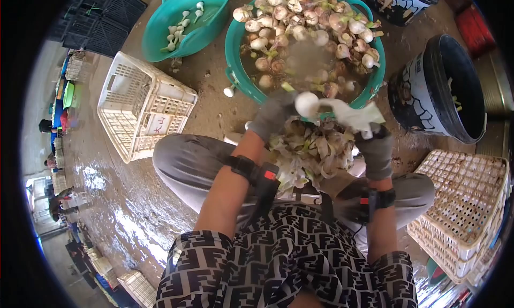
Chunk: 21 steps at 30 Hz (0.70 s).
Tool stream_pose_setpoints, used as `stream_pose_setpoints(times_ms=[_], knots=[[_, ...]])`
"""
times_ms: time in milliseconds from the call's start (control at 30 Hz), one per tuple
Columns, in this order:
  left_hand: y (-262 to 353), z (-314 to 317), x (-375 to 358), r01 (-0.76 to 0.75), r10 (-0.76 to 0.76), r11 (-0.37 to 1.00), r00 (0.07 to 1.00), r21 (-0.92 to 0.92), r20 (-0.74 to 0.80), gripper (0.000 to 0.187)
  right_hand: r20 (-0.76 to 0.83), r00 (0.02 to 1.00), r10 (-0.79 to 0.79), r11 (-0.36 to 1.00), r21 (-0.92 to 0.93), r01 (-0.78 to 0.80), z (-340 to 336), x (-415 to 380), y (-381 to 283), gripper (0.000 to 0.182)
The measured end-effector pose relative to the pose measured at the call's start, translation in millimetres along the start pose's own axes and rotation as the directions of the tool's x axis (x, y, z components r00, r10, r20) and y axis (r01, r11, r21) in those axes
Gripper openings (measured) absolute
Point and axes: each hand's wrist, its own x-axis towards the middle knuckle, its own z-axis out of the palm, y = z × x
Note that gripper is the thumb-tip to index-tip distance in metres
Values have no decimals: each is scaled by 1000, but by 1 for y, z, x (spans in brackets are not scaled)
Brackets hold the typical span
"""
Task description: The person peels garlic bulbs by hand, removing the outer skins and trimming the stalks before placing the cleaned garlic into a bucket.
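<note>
Left hand (277, 115), gloved in grey, is closing its fingers on the rounded side of a white bulb (307, 104); exact finger placement is blurring. Right hand (376, 150), also gloved, is clamping on the pale leafy stem (350, 115), which is stretching rightward from the bulb. Bulb and stem are hanging over the near rim of the large green basin (230, 51), above a heap of peelings (302, 147) that is lying between the person's legs. Basin is holding murky water and many root-on bulbs (281, 12), crowding mostly toward its far edge. Smaller green basin (155, 37) is standing to its left, carrying a few cleaned bulbs (179, 32). One loose bulb (229, 91) is lying on the wet floor (126, 195), just beside the large basin's left edge. White crate (168, 107) is sitting left of the knees; black bucket (440, 88) is standing right of the large basin, stacked crates (463, 201) nearer the person.
</note>
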Motion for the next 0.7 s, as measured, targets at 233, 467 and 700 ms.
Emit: stream_pose_setpoints(times_ms=[233,467,700], knots=[[-10,-58,18,-127,169,982,921,140,-350,21,635,680,367,696,297,-653,-12,3,-27,11],[-20,16,3,23,-19,925,1000,378,-14,32,674,639,370,113,651,-751,53,17,-9,47],[-16,6,52,133,143,151,977,979,-155,57,289,957,33,-101,953,-285,-70,81,-1,52]])
